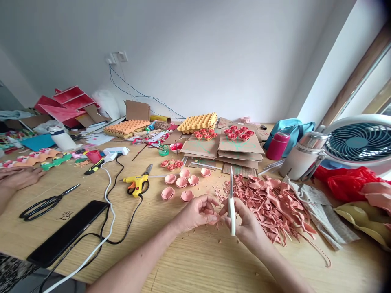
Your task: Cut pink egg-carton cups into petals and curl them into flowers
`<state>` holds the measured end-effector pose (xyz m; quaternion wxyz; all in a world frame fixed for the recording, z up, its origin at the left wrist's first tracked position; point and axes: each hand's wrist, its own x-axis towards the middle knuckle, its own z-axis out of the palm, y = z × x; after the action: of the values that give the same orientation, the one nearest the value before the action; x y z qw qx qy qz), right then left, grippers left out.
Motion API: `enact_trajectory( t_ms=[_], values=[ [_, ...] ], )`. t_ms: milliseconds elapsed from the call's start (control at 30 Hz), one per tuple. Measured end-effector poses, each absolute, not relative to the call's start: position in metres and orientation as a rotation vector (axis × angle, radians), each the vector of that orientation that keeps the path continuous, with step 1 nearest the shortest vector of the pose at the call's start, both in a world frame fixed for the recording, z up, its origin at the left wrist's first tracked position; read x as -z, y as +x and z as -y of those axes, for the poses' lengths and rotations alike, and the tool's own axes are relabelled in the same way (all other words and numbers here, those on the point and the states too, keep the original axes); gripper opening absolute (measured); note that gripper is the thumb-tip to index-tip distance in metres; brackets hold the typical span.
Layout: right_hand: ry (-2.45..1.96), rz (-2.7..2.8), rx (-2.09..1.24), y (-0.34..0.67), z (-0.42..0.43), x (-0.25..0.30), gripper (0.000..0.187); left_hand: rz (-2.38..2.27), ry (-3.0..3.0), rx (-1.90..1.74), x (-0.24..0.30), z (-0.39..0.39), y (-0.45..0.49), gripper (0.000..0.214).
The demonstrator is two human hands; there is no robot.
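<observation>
My right hand is closed round a pair of scissors with white handles, its blades pointing up and away from me. Close beside it, my left hand pinches a small pink piece, mostly hidden by the fingers; the right fingertips are close to it too. Just beyond my left hand stand several pink cup-shaped petal pieces, with a few redder rolled flowers behind them. A heap of pink scraps lies to the right of the scissors.
A yellow glue gun, black scissors, a black phone and cables lie to the left. Cardboard sheets bearing red flowers stand behind. A flask and fan are at right. Another person's hand rests at far left.
</observation>
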<state>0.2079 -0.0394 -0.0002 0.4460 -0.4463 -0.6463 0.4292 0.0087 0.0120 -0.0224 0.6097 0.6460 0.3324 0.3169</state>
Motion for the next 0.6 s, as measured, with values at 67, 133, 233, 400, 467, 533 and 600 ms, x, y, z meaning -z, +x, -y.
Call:
enact_trajectory(
  t_ms=[67, 133, 233, 400, 467, 533, 600],
  values=[
    [-1.130, 1.614, -1.044, 0.204, 0.041, 0.000, 0.021, -0.752, 1.479, -0.731, 0.022, -0.011, 0.010, 0.045],
    [-1.134, 1.616, -1.036, 0.202, 0.041, 0.001, 0.020, -0.738, 1.491, -0.734, 0.020, -0.009, 0.011, 0.046],
    [-1.110, 1.562, -1.075, 0.201, 0.039, 0.007, 0.021, -0.706, 1.558, -0.735, 0.013, -0.004, 0.012, 0.054],
    [-0.991, 1.344, -1.211, 0.204, 0.034, 0.017, 0.037, -0.690, 1.656, -0.793, 0.010, 0.000, 0.016, 0.063],
    [-1.014, 1.305, -1.231, 0.205, 0.033, 0.017, 0.041, -0.689, 1.593, -0.842, 0.011, -0.001, 0.017, 0.055],
    [-1.045, 1.291, -1.243, 0.205, 0.034, 0.015, 0.042, -0.649, 1.444, -0.859, 0.013, -0.003, 0.018, 0.054],
    [-1.055, 1.275, -1.230, 0.204, 0.035, 0.013, 0.043, -0.599, 1.270, -0.846, 0.014, -0.004, 0.019, 0.056]
  ],
)
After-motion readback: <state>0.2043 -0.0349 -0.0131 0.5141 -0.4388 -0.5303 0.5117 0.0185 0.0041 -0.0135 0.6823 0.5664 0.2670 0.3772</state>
